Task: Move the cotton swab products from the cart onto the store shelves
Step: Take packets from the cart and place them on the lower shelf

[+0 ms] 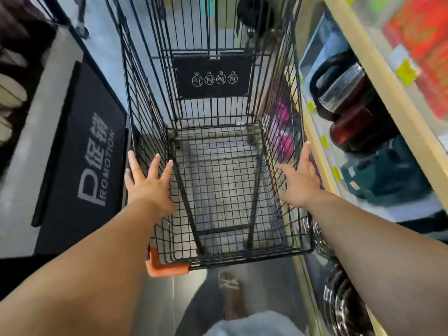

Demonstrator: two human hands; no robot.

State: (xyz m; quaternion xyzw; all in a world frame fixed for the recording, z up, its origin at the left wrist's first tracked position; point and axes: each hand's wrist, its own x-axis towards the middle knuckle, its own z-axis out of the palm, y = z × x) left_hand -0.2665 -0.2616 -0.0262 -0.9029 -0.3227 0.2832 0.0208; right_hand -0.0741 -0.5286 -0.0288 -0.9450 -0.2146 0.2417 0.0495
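A black wire shopping cart (pixel 135 132) stands in the aisle in front of me, and its basket holds nothing; no cotton swab product is in view. My left hand (pixel 148 180) hovers with fingers spread at the cart's left wall. My right hand (pixel 299 180) reaches along the inside of the right wall, fingers stretched out and holding nothing. The wooden store shelves (pixel 320 154) run along the right side, close against the cart.
The shelves carry dark red and black lidded pots (pixel 344 98) and a dark green box (pixel 385 175). A black promotion sign (pixel 82 154) lies low on the left. An orange corner bumper (pixel 157 265) marks the cart's near corner. My sandalled foot (pixel 230 287) is below.
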